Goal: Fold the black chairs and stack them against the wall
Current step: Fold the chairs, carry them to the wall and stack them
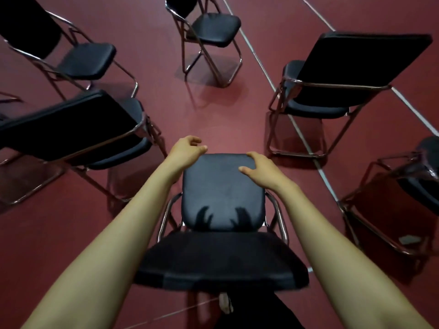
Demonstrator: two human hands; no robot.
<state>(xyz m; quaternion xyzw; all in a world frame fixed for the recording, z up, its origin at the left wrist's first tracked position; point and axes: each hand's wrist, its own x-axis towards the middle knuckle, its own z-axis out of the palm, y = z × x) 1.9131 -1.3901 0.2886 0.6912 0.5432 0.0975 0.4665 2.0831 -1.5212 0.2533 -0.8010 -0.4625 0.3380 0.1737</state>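
A black folding chair (pixel 223 198) stands unfolded right in front of me, its backrest nearest me and its padded seat stretching away. My right hand (pixel 259 167) rests on the seat's far right corner, fingers curled over the edge and thumb on top. My left hand (pixel 187 148) hovers at the far left corner, fingers curled and apart, just off the seat edge. Both forearms reach out over the chair. Shadows of both hands fall on the seat.
Unfolded black chairs with chrome frames ring the spot: one at near left (pixel 78 129), one at far left (pixel 80 58), one at far centre (pixel 211 29), one at right (pixel 337 74), one at the right edge (pixel 418 184). White lines (pixel 306 143) cross the dark red floor.
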